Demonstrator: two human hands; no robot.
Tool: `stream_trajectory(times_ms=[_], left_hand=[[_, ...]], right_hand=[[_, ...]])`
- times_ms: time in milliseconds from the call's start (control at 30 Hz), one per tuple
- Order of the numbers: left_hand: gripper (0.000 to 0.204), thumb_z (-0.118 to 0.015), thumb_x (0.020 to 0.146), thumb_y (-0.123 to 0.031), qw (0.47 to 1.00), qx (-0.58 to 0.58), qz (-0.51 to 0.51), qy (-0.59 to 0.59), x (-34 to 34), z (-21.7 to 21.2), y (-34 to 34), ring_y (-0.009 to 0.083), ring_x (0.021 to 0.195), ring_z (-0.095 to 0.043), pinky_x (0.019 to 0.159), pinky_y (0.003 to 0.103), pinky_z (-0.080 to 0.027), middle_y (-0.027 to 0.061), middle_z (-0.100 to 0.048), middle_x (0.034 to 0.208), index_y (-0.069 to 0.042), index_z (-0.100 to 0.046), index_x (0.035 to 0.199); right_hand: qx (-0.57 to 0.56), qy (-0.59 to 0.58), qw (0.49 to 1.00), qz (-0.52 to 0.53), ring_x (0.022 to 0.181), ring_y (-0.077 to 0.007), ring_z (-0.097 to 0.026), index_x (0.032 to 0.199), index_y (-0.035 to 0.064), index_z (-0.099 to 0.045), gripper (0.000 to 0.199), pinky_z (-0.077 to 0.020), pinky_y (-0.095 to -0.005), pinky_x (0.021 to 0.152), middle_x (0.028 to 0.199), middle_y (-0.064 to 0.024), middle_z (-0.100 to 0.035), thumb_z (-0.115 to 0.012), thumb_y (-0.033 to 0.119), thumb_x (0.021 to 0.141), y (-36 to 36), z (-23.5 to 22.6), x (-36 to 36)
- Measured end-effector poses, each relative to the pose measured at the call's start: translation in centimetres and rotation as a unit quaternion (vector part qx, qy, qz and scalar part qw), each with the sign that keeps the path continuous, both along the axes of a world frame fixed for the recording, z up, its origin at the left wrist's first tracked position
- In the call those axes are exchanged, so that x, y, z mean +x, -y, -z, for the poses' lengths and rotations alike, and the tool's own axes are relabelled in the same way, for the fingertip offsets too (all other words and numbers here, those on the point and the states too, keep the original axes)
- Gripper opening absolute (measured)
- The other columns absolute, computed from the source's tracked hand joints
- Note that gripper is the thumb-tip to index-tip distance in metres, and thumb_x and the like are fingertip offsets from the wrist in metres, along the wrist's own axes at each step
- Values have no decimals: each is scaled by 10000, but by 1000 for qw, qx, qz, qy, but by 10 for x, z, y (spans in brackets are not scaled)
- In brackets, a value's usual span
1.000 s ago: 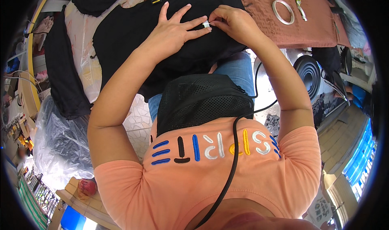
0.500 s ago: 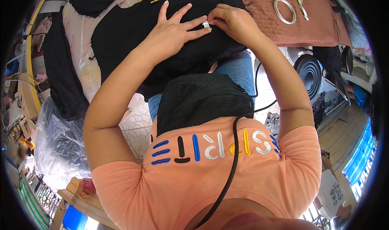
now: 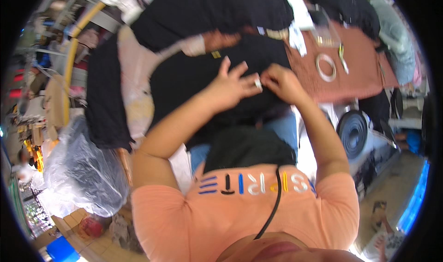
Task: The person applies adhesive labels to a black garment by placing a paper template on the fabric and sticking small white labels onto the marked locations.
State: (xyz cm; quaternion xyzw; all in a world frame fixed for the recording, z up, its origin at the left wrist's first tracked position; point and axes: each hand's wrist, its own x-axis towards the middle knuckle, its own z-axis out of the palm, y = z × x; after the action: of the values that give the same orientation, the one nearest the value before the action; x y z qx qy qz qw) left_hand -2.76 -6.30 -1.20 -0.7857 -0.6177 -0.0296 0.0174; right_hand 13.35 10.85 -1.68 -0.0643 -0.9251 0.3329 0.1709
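Observation:
A black garment point(image 3: 184, 77) lies spread in front of me, with a small label showing a yellow patch point(image 3: 216, 54) near its far edge. My left hand point(image 3: 226, 90) rests flat on the cloth, fingers spread. Close to its right fingertips is a small white strip point(image 3: 258, 83). My right hand point(image 3: 284, 83) is closed in a pinch beside that strip, thumb and fingertips at its edge. Motion smears the picture, so the exact grip on the strip is hard to make out.
A brown cloth point(image 3: 355, 77) at the right carries a pale ring-shaped roll point(image 3: 326, 67) and a small yellow-and-white tool point(image 3: 343, 59). More black cloth point(image 3: 217, 10) lies beyond the garment. Clear plastic point(image 3: 92, 169) is bunched at the left; a fan-like round object point(image 3: 353, 129) stands at the right.
The view has tilted, so more of the table's far side shows and everything sits lower and further right. Both hands keep nearly the same pose around the white strip.

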Motion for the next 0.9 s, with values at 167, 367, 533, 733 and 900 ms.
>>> stream_trajectory(times_ms=[167,367,533,733,900], left_hand=[[407,-490,873,-133,998,1,-14,62,2,11,-3,323,1342,-346,1021,733,-131,-11,-457,1408,-281,-576,1243],[435,-489,869,-105,993,-11,-52,101,13,10,2,316,1341,-354,1051,715,-92,-9,-440,1423,-280,-558,1262],[371,-431,922,-170,988,13,-62,140,13,20,12,325,1340,-356,1061,709,-69,-17,-444,1422,-289,-577,1242],[331,-399,945,-234,983,19,-46,179,16,23,8,344,1340,-348,1055,720,-39,-19,-463,1410,-289,-627,1177],[322,-399,942,-262,978,22,-48,199,10,36,13,358,1341,-338,1058,719,-22,-53,-475,1395,-286,-646,1146]], right_hand=[[-100,71,989,79,735,-253,-643,861,11,-661,132,-501,-340,657,826,-129,-634,-690,116,785,7,-7,-1],[-86,134,980,123,671,-171,-601,835,27,-667,182,-482,-306,623,763,-87,-628,-736,179,762,20,-13,-3],[-15,181,973,140,669,-90,-570,864,42,-649,139,-464,-255,608,740,-16,-637,-724,133,791,29,-10,-9],[-27,188,965,178,630,-102,-554,826,43,-640,128,-440,-254,575,709,-30,-621,-716,137,785,7,7,-8],[-55,244,953,169,555,-81,-523,884,35,-603,78,-419,-213,508,693,-3,-586,-648,88,850,19,-2,-21]])
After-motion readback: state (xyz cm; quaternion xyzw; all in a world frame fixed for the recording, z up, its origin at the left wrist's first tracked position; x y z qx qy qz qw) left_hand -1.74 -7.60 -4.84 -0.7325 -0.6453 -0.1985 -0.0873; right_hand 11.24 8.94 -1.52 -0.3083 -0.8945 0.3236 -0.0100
